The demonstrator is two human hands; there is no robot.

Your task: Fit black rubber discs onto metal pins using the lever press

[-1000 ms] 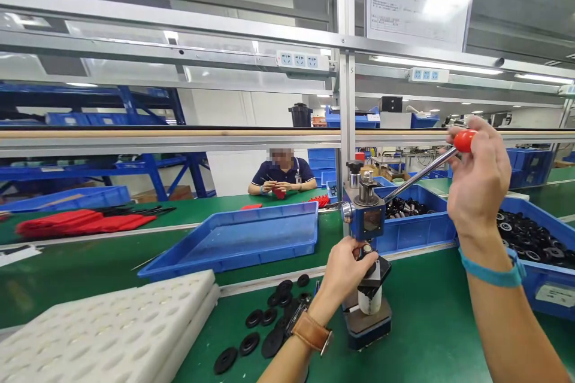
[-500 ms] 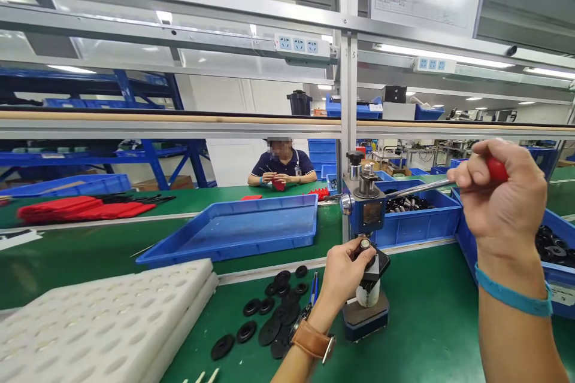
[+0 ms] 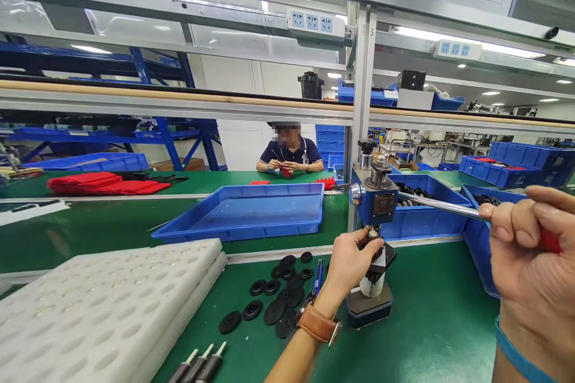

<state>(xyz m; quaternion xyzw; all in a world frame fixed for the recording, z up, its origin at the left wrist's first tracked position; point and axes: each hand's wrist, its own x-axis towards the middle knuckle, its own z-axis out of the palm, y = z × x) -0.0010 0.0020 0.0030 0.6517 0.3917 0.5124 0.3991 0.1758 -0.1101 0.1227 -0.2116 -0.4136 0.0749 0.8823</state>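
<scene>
A small blue hand press (image 3: 377,197) stands on the green bench in front of me. My left hand (image 3: 353,257) is closed around a small dark round part with a light metal top (image 3: 372,233), directly under the press ram; most of the part is hidden by my fingers. My right hand (image 3: 530,245) grips the red knob of the press lever (image 3: 440,204), whose steel rod slopes down toward me. Several black discs (image 3: 283,305) lie left of my left forearm, beside blue-handled pliers (image 3: 318,275) partly hidden behind my wrist.
A white foam tray (image 3: 112,293) with round pockets fills the left. Dark cylinders with white tips (image 3: 200,365) lie at the front edge. A shallow blue tray (image 3: 251,215) and blue bins of parts (image 3: 431,221) stand behind. Across the bench, a person (image 3: 290,152) handles something red.
My right hand has pulled the lever down, and the press ram has lowered onto the part. My left hand keeps its hold. The view has shifted slightly.
</scene>
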